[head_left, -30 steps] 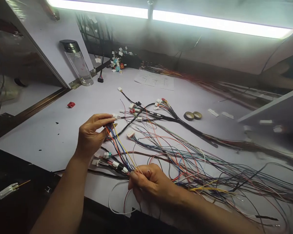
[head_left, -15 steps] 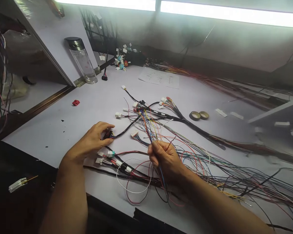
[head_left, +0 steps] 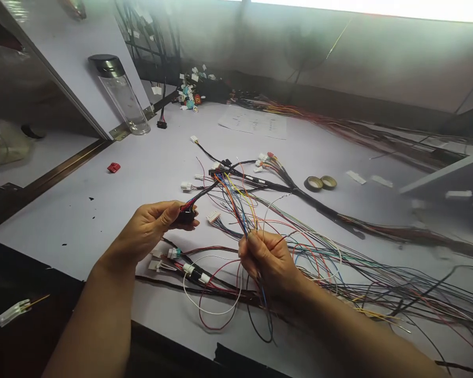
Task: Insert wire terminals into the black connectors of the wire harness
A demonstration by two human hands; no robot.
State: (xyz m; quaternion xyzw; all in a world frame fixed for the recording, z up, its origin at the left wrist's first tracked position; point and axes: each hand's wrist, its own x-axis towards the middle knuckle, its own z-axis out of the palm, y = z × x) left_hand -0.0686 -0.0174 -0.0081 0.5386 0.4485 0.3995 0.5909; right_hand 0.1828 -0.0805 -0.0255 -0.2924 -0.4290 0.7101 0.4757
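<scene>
Between the thumb and fingers of my left hand is a black connector, raised and tilted so its wire side shows. From it a black-sleeved cable branch runs to a dark connector farther up the table. My right hand is closed around a bundle of loose coloured wires, blue, orange and yellow among them; their ends hang below my fist. A white multi-pin connector lies between my hands. The rest of the wiring harness stretches off to the right.
Two tape rolls lie right of the harness. At the left are a red connector and a glass bottle. A paper sheet lies toward the back. White connectors and many loose wires cover the near right side.
My left hand has closed on the black connector, lifted it and turned it over, moving slightly right. My right hand keeps its hold on the wires. The camera view has shifted a little.
</scene>
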